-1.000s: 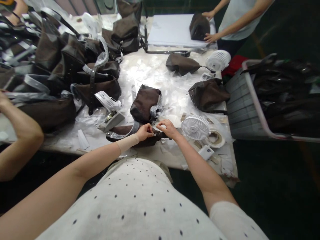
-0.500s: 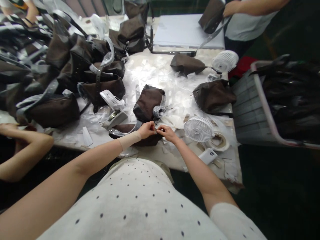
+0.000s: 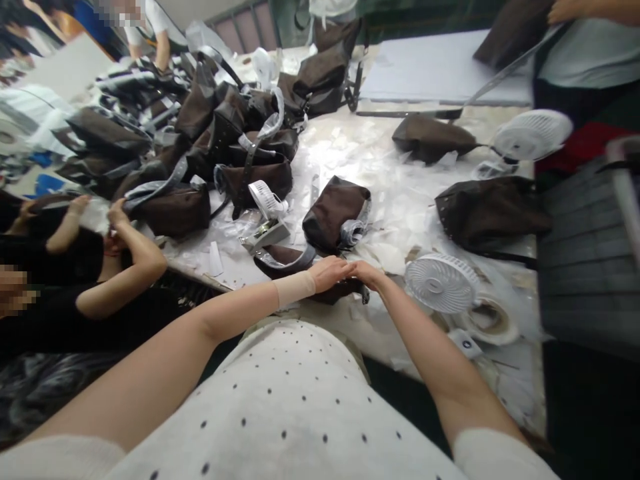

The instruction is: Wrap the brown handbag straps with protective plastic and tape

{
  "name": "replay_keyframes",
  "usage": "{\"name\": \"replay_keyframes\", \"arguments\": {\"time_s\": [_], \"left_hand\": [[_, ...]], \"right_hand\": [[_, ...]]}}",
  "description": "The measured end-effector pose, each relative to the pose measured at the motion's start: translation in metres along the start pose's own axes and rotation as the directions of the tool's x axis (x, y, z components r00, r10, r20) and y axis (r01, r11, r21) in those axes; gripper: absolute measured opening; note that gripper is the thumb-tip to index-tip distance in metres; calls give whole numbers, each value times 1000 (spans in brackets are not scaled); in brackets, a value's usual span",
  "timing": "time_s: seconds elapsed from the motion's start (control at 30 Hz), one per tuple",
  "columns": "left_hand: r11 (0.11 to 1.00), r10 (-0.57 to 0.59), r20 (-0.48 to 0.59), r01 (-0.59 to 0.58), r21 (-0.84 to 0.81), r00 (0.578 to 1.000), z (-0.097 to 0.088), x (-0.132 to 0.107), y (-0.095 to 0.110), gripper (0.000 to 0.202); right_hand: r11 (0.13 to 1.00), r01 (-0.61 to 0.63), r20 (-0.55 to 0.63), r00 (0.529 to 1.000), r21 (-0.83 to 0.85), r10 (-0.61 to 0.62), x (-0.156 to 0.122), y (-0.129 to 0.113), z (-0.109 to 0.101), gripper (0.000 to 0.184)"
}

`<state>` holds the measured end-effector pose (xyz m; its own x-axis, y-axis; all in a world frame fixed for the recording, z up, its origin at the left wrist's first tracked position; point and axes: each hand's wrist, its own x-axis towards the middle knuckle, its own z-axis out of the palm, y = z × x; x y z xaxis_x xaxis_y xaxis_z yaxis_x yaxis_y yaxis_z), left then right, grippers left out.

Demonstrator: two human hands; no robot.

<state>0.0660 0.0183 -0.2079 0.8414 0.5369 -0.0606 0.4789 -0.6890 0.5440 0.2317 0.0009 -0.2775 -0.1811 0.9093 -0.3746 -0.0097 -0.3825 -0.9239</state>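
Note:
A dark brown handbag (image 3: 340, 292) lies at the table's front edge, close to my body. My left hand (image 3: 331, 272) is over its top, fingers closed and reaching to the right. Against those fingertips is my right hand (image 3: 369, 273), bent down over the bag's right end and gripping it. What lies between the fingertips is hidden. A plastic-wrapped strap (image 3: 300, 259) loops out at the bag's left. Just behind stands another brown bag (image 3: 336, 210) with a wrapped strap coil (image 3: 353, 231) at its front.
A tape dispenser (image 3: 267, 233) and small fan (image 3: 267, 199) stand left; a larger white fan (image 3: 442, 283) and tape roll (image 3: 493, 320) stand right. Brown bags (image 3: 255, 177) are heaped at left. A grey crate (image 3: 583, 247) adjoins the table's right side. Co-workers' arms (image 3: 135, 250) show at left.
The view has swung left, so more co-workers show and the crate is partly cut off. My hands have gone from pinching apart to meeting over the bag, with the right bent downward.

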Motion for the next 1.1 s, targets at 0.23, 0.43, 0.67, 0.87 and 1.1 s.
{"name": "replay_keyframes", "arguments": {"time_s": [0.23,0.43,0.67,0.87,1.1], "left_hand": [[977,-212,-115,213,3,971,4,-8,-1,16],[969,-247,-160,242,-50,956,9,-9,-3,14],[977,-137,-39,142,160,990,0,-4,4,13],[948,-54,4,50,313,999,-11,0,0,28],[977,-143,-490,202,69,860,-19,-50,-22,57]], "right_hand": [[993,56,-176,984,108,-36,-3,6,-6,24],[804,332,-202,855,-493,-477,-36,11,-1,18],[628,314,-98,842,-712,-531,-42,9,24,12],[847,299,-203,886,-440,-418,-52,-3,10,29],[798,437,13,880,-415,-475,-36,2,13,37]]}}
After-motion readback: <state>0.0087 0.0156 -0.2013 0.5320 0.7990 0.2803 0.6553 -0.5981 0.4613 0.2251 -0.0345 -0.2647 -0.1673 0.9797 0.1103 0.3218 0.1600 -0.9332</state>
